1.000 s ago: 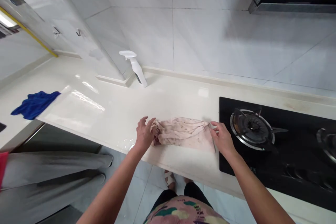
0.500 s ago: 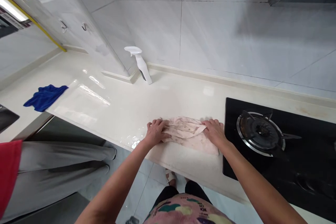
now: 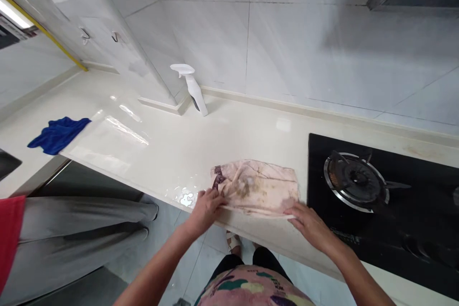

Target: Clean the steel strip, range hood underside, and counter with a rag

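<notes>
Seen from above, a thin, pale pink, rectangular cloth (image 3: 267,189), marked with brown stains and a dark maroon patch, lies on a glossy cream worktop (image 3: 179,143) just to the left of a black glass gas hob (image 3: 401,215). Half a second ago the cloth was bunched in folds, a hand on each end; now it is spread flatter, showing more of its stained face, and both hands have come to its near edge. The left hand (image 3: 207,208), on the corner farther from the hob, has its fingers curled over the fabric; the right hand (image 3: 311,224), at the hob's left edge, seems to pinch the nearer corner, its grip almost closed. The change suggests that the cloth is being opened out and straightened, though creases remain at its left end. Well left of the hob stand a white plastic spray bottle (image 3: 194,89) and, farther left, a crumpled royal-blue cloth (image 3: 59,135).
</notes>
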### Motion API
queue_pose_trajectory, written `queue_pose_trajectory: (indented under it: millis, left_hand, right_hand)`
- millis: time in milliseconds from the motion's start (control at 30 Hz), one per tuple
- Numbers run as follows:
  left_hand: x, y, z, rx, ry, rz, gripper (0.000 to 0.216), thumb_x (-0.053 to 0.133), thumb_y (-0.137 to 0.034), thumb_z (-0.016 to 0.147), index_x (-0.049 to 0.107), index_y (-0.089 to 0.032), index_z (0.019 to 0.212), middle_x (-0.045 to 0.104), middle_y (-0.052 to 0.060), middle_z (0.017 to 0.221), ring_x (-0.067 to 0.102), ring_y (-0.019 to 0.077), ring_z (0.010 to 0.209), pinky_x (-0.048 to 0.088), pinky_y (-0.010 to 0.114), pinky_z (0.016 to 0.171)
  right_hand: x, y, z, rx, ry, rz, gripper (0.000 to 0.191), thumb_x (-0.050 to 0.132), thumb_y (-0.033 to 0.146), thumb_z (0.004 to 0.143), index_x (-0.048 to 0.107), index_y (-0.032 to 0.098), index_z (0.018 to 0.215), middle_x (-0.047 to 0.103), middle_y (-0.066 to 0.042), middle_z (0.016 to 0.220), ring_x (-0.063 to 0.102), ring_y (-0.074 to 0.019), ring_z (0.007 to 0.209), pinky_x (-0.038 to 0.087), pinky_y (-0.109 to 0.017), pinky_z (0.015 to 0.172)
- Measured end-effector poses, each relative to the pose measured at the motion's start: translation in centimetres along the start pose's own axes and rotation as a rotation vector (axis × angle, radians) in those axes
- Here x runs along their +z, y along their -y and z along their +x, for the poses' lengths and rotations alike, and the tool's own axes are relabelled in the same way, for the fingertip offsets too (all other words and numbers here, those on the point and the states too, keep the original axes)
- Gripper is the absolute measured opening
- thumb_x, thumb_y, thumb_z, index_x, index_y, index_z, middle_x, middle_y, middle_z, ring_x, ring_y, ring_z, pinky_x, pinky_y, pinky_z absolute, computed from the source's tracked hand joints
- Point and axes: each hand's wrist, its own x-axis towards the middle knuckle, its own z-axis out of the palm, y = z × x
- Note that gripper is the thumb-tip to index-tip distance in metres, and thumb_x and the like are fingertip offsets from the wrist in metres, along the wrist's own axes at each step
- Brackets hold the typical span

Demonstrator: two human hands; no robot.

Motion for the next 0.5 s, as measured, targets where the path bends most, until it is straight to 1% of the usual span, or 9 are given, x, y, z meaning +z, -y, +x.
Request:
queue_pose_trajectory:
  millis: [33, 67, 100, 133, 200, 267, 333, 400, 500]
  left_hand:
    - [1.3, 0.0, -1.3, 0.004, 0.016, -0.012, 0.025, 0.062, -0.008, 0.083, 0.073, -0.027, 0.096, 0.07, 0.006, 0.101, 0.059, 0.026, 0.1, 0.039, 0.041, 0.085]
    - [2.5, 0.0, -2.4, -0.013, -0.01, -0.022, 0.027, 0.061, -0.006, 0.082, 0.073, -0.026, 0.096, 0.069, 0.007, 0.101, 0.059, 0.0263, 0.1, 0.04, 0.041, 0.084]
    - [3.6, 0.0, -3.2, -0.033, -0.04, -0.037, 0.028, 0.06, -0.005, 0.082, 0.073, -0.025, 0.096, 0.068, 0.007, 0.101, 0.059, 0.0263, 0.099, 0.042, 0.04, 0.084]
    - [4.4, -0.1, -3.7, -0.05, -0.082, -0.057, 0.03, 0.059, -0.004, 0.08, 0.072, -0.025, 0.097, 0.067, 0.008, 0.102, 0.058, 0.0259, 0.099, 0.044, 0.04, 0.083]
    - [5.4, -0.3, -4.3, -0.056, -0.177, -0.098, 0.033, 0.057, -0.001, 0.078, 0.07, -0.023, 0.098, 0.065, 0.008, 0.104, 0.058, 0.0251, 0.099, 0.048, 0.04, 0.084]
    - [5.8, -0.6, -4.5, -0.025, -0.253, -0.118, 0.035, 0.057, 0.0, 0.076, 0.068, -0.022, 0.099, 0.063, 0.009, 0.108, 0.058, 0.0247, 0.1, 0.051, 0.04, 0.087]
    - [6.1, -0.8, -4.8, 0.006, -0.297, -0.105, 0.035, 0.056, -0.001, 0.076, 0.067, -0.023, 0.101, 0.061, 0.01, 0.112, 0.059, 0.0253, 0.104, 0.053, 0.042, 0.089]
    - [6.4, -1.0, -5.3, 0.009, -0.324, -0.072, 0.035, 0.056, -0.002, 0.078, 0.067, -0.024, 0.104, 0.059, 0.012, 0.118, 0.06, 0.0268, 0.108, 0.054, 0.044, 0.091]
    - [6.8, -1.1, -5.8, -0.033, -0.332, -0.045, 0.033, 0.057, -0.006, 0.082, 0.068, -0.025, 0.107, 0.058, 0.015, 0.126, 0.058, 0.0299, 0.118, 0.052, 0.05, 0.097]
  right_hand:
    - [0.8, -0.3, -0.6, 0.013, 0.055, 0.024, 0.033, 0.046, 0.04, 0.098, 0.074, 0.029, 0.112, 0.067, -0.007, 0.118, 0.06, -0.028, 0.115, 0.046, -0.045, 0.098]
    - [1.2, -0.5, -0.8, 0.021, 0.081, 0.051, 0.033, 0.047, 0.044, 0.098, 0.074, 0.03, 0.111, 0.067, -0.006, 0.116, 0.061, -0.0269, 0.112, 0.047, -0.043, 0.097]
    - [1.1, -0.7, -0.6, 0.029, 0.073, 0.078, 0.034, 0.047, 0.048, 0.098, 0.074, 0.029, 0.11, 0.067, -0.006, 0.115, 0.062, -0.0256, 0.109, 0.048, -0.042, 0.096]
    - [0.6, -0.8, 0.0, 0.041, 0.034, 0.097, 0.037, 0.047, 0.051, 0.099, 0.073, 0.029, 0.11, 0.066, -0.006, 0.115, 0.063, -0.0242, 0.106, 0.049, -0.04, 0.095]
    - [-1.2, -1.0, 2.3, 0.086, -0.112, 0.073, 0.043, 0.044, 0.056, 0.099, 0.072, 0.027, 0.112, 0.065, -0.007, 0.117, 0.063, -0.0231, 0.103, 0.05, -0.038, 0.093]
    - [-2.9, -1.2, 5.4, 0.163, -0.278, -0.054, 0.046, 0.042, 0.054, 0.099, 0.07, 0.024, 0.117, 0.064, -0.01, 0.12, 0.062, -0.0263, 0.108, 0.05, -0.04, 0.093]
    - [-3.5, -1.2, 8.6, 0.284, -0.361, -0.201, 0.048, 0.045, 0.052, 0.096, 0.068, 0.02, 0.123, 0.063, -0.016, 0.124, 0.06, -0.0325, 0.113, 0.05, -0.046, 0.093]
    - [-2.8, -1.0, 11.0, 0.366, -0.333, -0.289, 0.05, 0.051, 0.051, 0.092, 0.066, 0.017, 0.125, 0.063, -0.021, 0.125, 0.06, -0.0369, 0.113, 0.049, -0.05, 0.09]
    - [-1.3, -0.3, 12.7, 0.315, -0.226, -0.279, 0.039, 0.052, 0.044, 0.09, 0.068, 0.018, 0.115, 0.069, -0.017, 0.115, 0.064, -0.0331, 0.104, 0.048, -0.046, 0.089]
